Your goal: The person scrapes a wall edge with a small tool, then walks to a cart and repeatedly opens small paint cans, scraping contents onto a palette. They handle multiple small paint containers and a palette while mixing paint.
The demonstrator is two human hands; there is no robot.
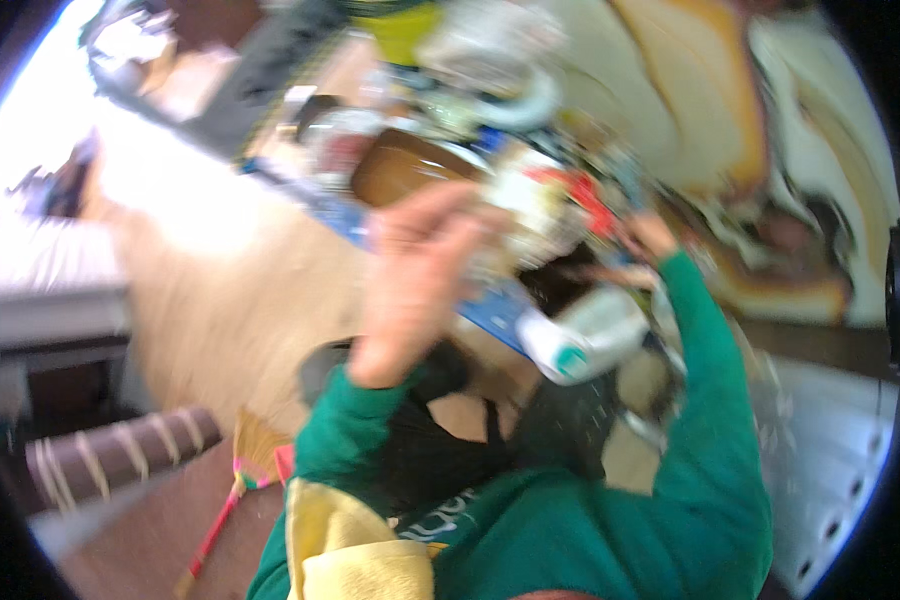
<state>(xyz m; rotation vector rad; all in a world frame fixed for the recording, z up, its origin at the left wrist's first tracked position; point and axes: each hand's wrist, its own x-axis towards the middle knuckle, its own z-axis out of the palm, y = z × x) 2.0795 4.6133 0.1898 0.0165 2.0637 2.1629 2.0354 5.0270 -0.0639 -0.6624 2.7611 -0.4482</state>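
Note:
My left hand [410,275] is raised in the middle, its thumb and fingertips drawn together in a pinch. Blur hides whatever lies between them. Just beyond it is a brown rectangular container [405,165], and beside the fingertips is a crumpled whitish thing [530,215]. On the right, my right hand [652,238] reaches into the crowded items next to a bright red thing [590,205]. Its fingers are smeared, and a grip cannot be made out. Between my arms, a white bottle-like container with a teal patch [590,335] lies tilted over a blue edge [498,318].
Clear plastic bags [490,45] and a yellow-green container [400,35] stand at the back. A marbled panel [710,120] rises on the right. At lower left are a broom [255,445] and a tied roll [125,455]. A yellow towel [355,555] hangs on me.

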